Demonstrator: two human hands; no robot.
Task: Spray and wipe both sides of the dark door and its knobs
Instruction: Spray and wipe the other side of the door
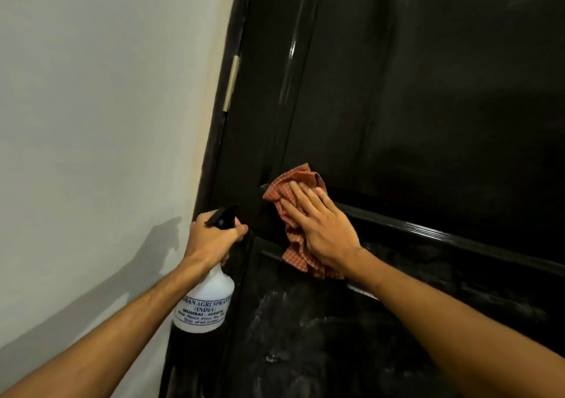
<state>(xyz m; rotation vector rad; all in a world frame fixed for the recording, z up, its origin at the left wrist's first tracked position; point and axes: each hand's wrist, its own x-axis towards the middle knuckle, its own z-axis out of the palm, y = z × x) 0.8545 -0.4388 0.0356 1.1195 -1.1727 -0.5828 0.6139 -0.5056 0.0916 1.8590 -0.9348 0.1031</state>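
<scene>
The dark glossy door (412, 92) fills the right of the head view, with a raised horizontal rail across its middle. My right hand (321, 226) lies flat, fingers straight, pressing a red checked cloth (293, 183) against the door at the rail's left end. My left hand (214, 241) grips the neck of a white spray bottle (204, 303) with a black trigger head, held upright beside the door's hinge edge. The lower panel shows wet, whitish streaks. No knob is visible.
A pale plastered wall (107, 107) takes up the left side, meeting the dark door frame (220, 141). A brass hinge (230, 82) sits on the frame above my hands. The bottle's shadow falls on the wall.
</scene>
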